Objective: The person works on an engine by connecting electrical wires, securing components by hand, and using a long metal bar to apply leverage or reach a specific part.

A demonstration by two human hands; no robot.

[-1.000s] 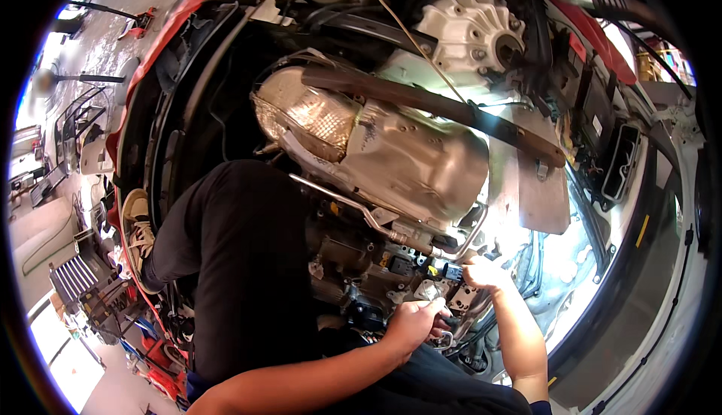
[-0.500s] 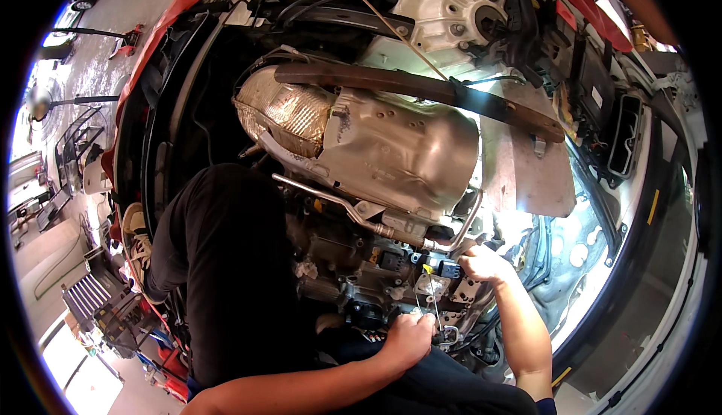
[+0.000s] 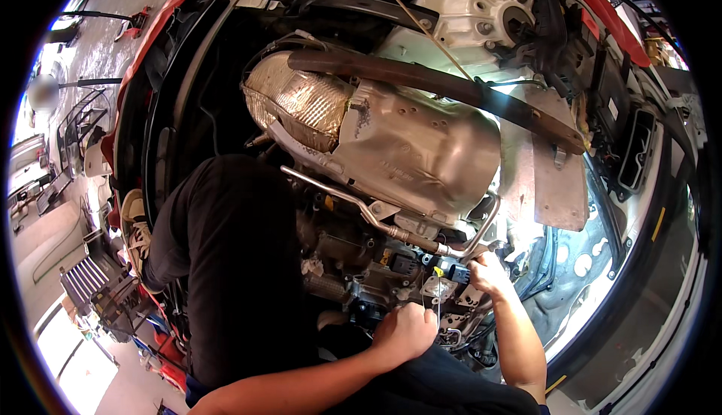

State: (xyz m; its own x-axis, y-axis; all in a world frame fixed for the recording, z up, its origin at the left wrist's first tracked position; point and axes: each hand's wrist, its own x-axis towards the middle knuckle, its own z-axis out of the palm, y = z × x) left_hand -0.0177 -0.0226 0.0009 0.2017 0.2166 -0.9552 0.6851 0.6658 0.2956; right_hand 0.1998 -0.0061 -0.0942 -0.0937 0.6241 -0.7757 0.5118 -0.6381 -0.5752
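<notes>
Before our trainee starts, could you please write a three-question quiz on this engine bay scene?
1. True or false: the left hand is curled, fist-like.

2. Which is nearest the right hand?
A. dark rectangular plastic connector
B. ribbed pale metal casing
C. dimpled gold-toned foil shield

3. Fill in: in the picture, the long straight brown bar has its ____ end higher.

Key: 1. True. 2. A. 3. Left.

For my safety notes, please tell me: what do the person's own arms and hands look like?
The left hand and right hand are bare: no gloves, no watch visible. The forearms are bare too; dark blue sleeves show near the lower edge.
</notes>
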